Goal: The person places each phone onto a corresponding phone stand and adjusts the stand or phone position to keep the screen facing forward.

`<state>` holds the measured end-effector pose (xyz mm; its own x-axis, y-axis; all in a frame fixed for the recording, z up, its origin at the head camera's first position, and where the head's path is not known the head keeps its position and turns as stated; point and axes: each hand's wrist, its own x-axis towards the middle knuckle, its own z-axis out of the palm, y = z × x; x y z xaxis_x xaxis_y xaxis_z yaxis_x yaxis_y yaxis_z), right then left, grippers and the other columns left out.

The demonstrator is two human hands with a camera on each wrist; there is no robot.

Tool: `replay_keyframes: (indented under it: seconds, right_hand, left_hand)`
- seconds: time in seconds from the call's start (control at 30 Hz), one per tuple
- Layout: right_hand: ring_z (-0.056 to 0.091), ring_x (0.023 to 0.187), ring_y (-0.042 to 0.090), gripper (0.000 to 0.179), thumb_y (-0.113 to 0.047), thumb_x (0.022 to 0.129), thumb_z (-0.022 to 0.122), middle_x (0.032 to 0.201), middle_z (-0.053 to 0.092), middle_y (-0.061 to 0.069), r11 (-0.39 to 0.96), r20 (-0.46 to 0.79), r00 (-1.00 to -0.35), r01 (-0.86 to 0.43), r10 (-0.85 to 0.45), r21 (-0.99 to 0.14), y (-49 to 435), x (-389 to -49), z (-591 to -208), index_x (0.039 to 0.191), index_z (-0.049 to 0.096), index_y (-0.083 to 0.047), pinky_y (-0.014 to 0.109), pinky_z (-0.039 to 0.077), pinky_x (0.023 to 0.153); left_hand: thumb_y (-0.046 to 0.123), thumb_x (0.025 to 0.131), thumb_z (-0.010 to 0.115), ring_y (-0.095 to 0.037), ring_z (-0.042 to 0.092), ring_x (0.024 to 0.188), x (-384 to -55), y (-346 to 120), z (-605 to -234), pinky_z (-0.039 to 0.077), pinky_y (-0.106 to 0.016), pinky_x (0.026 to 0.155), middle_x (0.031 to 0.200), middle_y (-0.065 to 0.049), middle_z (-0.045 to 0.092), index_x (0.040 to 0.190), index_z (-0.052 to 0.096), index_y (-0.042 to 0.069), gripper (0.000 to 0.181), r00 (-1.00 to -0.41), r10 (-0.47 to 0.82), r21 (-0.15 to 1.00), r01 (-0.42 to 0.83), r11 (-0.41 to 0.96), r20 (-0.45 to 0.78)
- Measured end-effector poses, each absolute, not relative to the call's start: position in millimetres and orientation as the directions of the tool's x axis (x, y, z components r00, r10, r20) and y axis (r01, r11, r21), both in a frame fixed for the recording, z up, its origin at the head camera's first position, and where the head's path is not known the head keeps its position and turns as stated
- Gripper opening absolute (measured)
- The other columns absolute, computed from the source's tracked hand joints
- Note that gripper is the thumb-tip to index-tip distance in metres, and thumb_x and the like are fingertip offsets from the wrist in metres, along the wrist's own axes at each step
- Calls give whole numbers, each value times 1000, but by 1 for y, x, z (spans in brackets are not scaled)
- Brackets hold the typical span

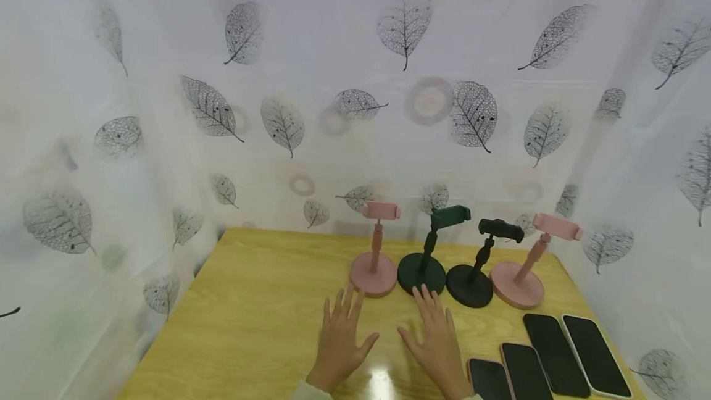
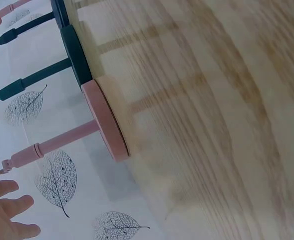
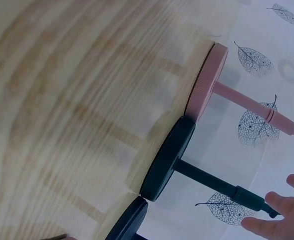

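Note:
Both hands are held palm down with fingers spread and hold nothing. In the head view my left hand (image 1: 340, 341) is nearest the left pink phone stand (image 1: 376, 261), its fingertips overlapping the front of the round base. My right hand (image 1: 436, 344) points at the dark green phone stand (image 1: 424, 264), fingertips at its base's front edge. A black phone stand (image 1: 472, 276) and another pink phone stand (image 1: 522, 276) continue the row to the right. Fingers (image 2: 12, 205) show at the left wrist view's lower left, and fingers (image 3: 276, 210) at the right wrist view's lower right.
Several smartphones lie screen up at the table's right front, among them a white-edged one (image 1: 597, 355) and a black one (image 1: 555, 354). The yellow wooden table (image 1: 250, 307) meets a white curtain (image 1: 333, 36) with leaf prints at the back and sides.

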<state>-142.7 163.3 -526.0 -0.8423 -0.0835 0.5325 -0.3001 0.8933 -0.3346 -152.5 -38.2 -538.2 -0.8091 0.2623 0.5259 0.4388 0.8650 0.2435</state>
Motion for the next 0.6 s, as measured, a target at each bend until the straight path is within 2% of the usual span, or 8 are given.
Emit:
replay_keyframes:
  seconds: [0.17, 0.27, 0.4, 0.5, 0.6]
  right_hand:
    - [46, 126, 41, 83, -30, 70, 83, 142, 47, 15, 881, 565, -821, -328, -87, -341, 165, -145, -527, 141, 43, -13, 68, 39, 91]
    - [46, 126, 41, 82, -29, 70, 82, 142, 47, 16, 873, 576, -809, -360, -117, -328, 165, -151, -522, 140, 44, -11, 67, 40, 92]
    - [46, 126, 41, 81, -24, 71, 82, 141, 48, 16, 848, 610, -776, -425, -161, -317, 169, -163, -509, 140, 43, -9, 67, 40, 93]
    - [46, 127, 39, 80, -19, 71, 82, 140, 49, 14, 816, 630, -755, -472, -180, -332, 176, -170, -501, 141, 43, -10, 65, 40, 94]
    - [48, 126, 35, 79, -16, 71, 81, 139, 51, 11, 795, 632, -749, -501, -200, -342, 182, -172, -499, 140, 44, -12, 61, 41, 96]
  left_hand:
    - [46, 67, 79, -36, 49, 124, -158, -43, -541, 41, -58, 98, 139, -18, 47, 145, 31, 5, 101, -746, 242, 192, 444, 875, 621]
    - [46, 66, 80, -36, 51, 122, -168, -48, -536, 44, -54, 98, 135, -21, 50, 141, 35, -1, 99, -721, 266, 163, 465, 870, 640]
    - [41, 76, 76, -34, 46, 128, -190, -56, -518, 41, -49, 104, 139, -20, 45, 143, 32, -1, 91, -769, 288, 252, 498, 830, 571]
    - [34, 84, 71, -33, 42, 132, -208, -62, -503, 38, -47, 107, 143, -18, 42, 145, 31, 2, 80, -827, 288, 405, 502, 764, 482]
    - [29, 90, 63, -34, 43, 131, -222, -65, -497, 37, -47, 107, 143, -18, 44, 142, 36, 2, 65, -864, 293, 536, 487, 689, 409]
